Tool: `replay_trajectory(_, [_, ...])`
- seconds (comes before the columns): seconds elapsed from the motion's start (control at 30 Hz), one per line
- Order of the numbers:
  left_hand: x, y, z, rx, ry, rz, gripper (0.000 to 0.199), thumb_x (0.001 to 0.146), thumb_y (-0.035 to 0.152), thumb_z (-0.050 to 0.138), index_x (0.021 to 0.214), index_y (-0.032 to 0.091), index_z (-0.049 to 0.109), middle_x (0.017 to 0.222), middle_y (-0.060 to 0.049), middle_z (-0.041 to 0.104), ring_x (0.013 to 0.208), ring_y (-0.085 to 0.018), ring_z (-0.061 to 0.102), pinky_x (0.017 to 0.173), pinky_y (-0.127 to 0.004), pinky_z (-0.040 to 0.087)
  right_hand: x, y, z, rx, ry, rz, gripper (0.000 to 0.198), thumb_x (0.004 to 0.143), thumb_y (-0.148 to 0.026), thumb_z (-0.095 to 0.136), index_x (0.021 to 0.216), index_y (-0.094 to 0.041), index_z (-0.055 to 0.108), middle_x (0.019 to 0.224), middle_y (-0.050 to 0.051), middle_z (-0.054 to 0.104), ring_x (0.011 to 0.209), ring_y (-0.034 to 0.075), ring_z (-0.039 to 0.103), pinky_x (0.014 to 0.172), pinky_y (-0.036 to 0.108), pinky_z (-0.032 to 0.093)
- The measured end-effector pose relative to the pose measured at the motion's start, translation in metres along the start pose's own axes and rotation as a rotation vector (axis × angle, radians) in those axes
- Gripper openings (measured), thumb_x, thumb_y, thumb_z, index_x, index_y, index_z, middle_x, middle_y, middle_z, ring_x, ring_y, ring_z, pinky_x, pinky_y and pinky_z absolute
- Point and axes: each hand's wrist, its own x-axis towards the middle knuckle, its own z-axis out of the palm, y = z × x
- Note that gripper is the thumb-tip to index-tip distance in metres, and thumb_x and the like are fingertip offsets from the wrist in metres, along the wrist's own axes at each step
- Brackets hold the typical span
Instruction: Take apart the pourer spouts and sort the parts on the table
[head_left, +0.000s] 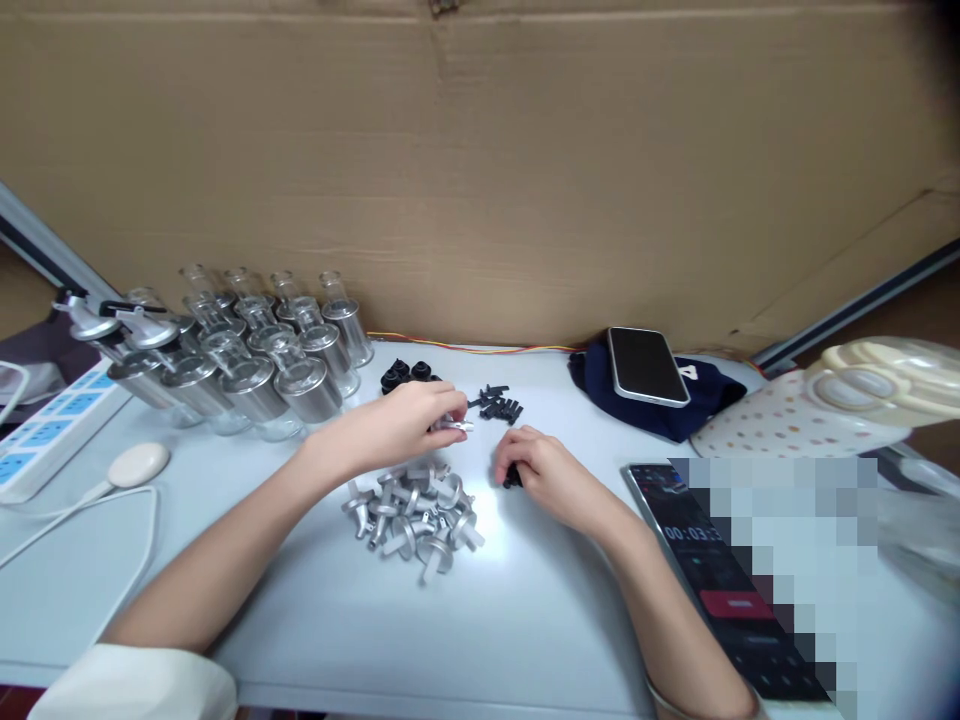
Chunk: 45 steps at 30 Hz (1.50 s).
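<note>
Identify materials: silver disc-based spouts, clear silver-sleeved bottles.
Silver disc-based spouts: metal or metallic-coated plastic, satin; soft grey sheen.
Clear silver-sleeved bottles: likely glass, glossy; transparent necks, bright highlights.
Silver sleeves: probably brushed metal; streaky reflections.

Left hand holds a silver piece, right hand a black piece.

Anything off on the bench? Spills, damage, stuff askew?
No visible spill or damage. Oddities: the far phone rests on navy fabric instead of the tabletop, and a pixelated patch hides part of the near phone. The metal pieces lie jumbled in a heap.
</note>
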Motion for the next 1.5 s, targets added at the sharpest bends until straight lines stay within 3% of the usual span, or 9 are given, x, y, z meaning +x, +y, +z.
replay_trajectory(0.17, [0.002, 0.001, 0.01, -0.033, -0.007, 0.005, 0.015, 0.088, 0.027, 0.054, 0.1, 0.019, 0.05, 0.095, -0.003, 0.058, 0.078, -0.015, 0.055, 0.062, -0.023, 0.038, 0.0, -0.016, 0.001, 0.155, 0.244, 0.001, 0.017, 0.086, -0.028, 0.053, 0.098, -0.02, 0.06, 0.088, 0.004, 0.063, 0.08, 0.018, 0.057, 0.065, 0.027, 0.046])
replay_trajectory(0.33, [0.004, 0.001, 0.017, -0.03, 0.027, 0.041, 0.024, 0.086, 0.026, 0.059, 0.105, 0.019, 0.047, 0.097, -0.004, 0.056, 0.084, -0.016, 0.056, 0.068, -0.025, 0.041, 0.001, -0.025, 0.007, 0.206, 0.185, -0.035, 0.014, 0.087, -0.03, 0.053, 0.089, -0.02, 0.062, 0.086, 0.004, 0.066, 0.076, 0.017, 0.059, 0.067, 0.027, 0.044])
replay_trajectory(0.47, [0.003, -0.005, 0.01, -0.092, 0.106, 0.091, 0.034, 0.079, 0.026, 0.067, 0.107, 0.02, 0.048, 0.098, -0.003, 0.059, 0.087, -0.017, 0.057, 0.073, -0.026, 0.043, 0.001, -0.022, 0.006, 0.3, 0.283, 0.018, 0.021, 0.09, -0.031, 0.044, 0.087, -0.019, 0.061, 0.077, 0.003, 0.065, 0.07, 0.016, 0.058, 0.067, 0.028, 0.043])
replay_trajectory(0.6, [0.002, -0.006, 0.004, -0.116, 0.232, 0.18, 0.007, 0.088, 0.022, 0.055, 0.094, 0.019, 0.055, 0.09, -0.002, 0.062, 0.083, -0.015, 0.059, 0.073, -0.025, 0.043, 0.001, -0.019, 0.001, 0.465, 0.363, 0.053, 0.028, 0.091, -0.039, 0.039, 0.085, -0.019, 0.057, 0.067, 0.0, 0.056, 0.066, 0.015, 0.053, 0.066, 0.028, 0.041])
replay_trajectory(0.83, [0.004, 0.005, 0.012, 0.045, 0.284, 0.238, 0.016, 0.088, 0.02, 0.047, 0.102, 0.014, 0.053, 0.086, -0.004, 0.062, 0.076, -0.016, 0.058, 0.073, -0.028, 0.043, 0.0, -0.024, 0.0, 0.73, 0.212, 0.013, 0.039, 0.089, -0.055, 0.04, 0.072, -0.021, 0.046, 0.059, -0.004, 0.047, 0.057, 0.012, 0.044, 0.06, 0.026, 0.037])
replay_trajectory(1.03, [0.011, 0.005, 0.023, 0.227, 0.292, 0.295, 0.02, 0.089, 0.025, 0.033, 0.089, 0.015, 0.05, 0.075, -0.004, 0.058, 0.065, -0.017, 0.05, 0.068, -0.03, 0.041, -0.002, -0.025, -0.003, 0.801, 0.146, 0.0, 0.04, 0.087, -0.054, 0.046, 0.066, -0.02, 0.045, 0.054, -0.005, 0.042, 0.051, 0.01, 0.038, 0.053, 0.025, 0.033])
replay_trajectory(1.23, [0.017, -0.001, 0.019, 0.15, 0.28, 0.263, 0.019, 0.085, 0.023, 0.025, 0.071, 0.02, 0.038, 0.062, 0.001, 0.048, 0.055, -0.015, 0.038, 0.065, -0.03, 0.038, -0.002, -0.035, 0.006, 0.564, 0.407, -0.107, 0.029, 0.092, -0.043, 0.045, 0.079, -0.019, 0.054, 0.058, -0.004, 0.043, 0.052, 0.011, 0.039, 0.05, 0.023, 0.032])
replay_trajectory(1.37, [0.015, 0.003, 0.014, -0.05, 0.311, 0.237, 0.028, 0.089, 0.033, 0.023, 0.071, 0.02, 0.039, 0.063, 0.001, 0.049, 0.058, -0.014, 0.041, 0.061, -0.027, 0.037, -0.001, -0.039, 0.006, -0.003, 0.719, -0.386, 0.016, 0.094, -0.024, 0.044, 0.088, -0.018, 0.057, 0.067, 0.001, 0.057, 0.059, 0.013, 0.048, 0.058, 0.026, 0.037])
replay_trajectory(1.5, [0.013, 0.005, 0.009, -0.24, 0.287, 0.209, 0.034, 0.09, 0.038, 0.022, 0.066, 0.02, 0.038, 0.056, 0.003, 0.042, 0.052, -0.011, 0.038, 0.055, -0.024, 0.035, -0.003, -0.037, -0.002, -0.449, 0.847, -0.633, 0.011, 0.093, -0.014, 0.047, 0.096, -0.017, 0.056, 0.066, 0.003, 0.061, 0.065, 0.016, 0.054, 0.065, 0.03, 0.039])
